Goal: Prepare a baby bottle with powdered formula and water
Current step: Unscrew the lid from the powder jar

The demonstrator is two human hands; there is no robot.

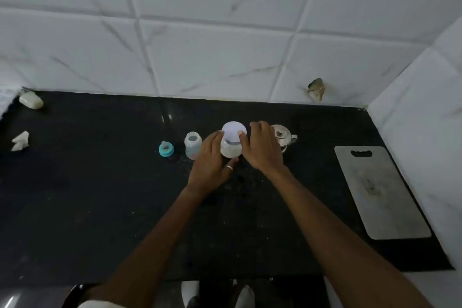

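- The left hand (211, 157) wraps the left side of a powder jar (231, 146), fingers curled against its body; a ring sits on one finger.
- The right hand (261, 149) grips the jar's pale lid (234, 130) from the right, thumb on its rim.
- The jar stands upright on the black worktop (100, 195), between both hands.
- Just left of the left hand stands the open baby bottle (192, 144); further left lies its teal nipple ring (166, 149).
- Behind the right hand sits a small steel pot (283, 136).
- Well right lies a cutting board (380, 192).
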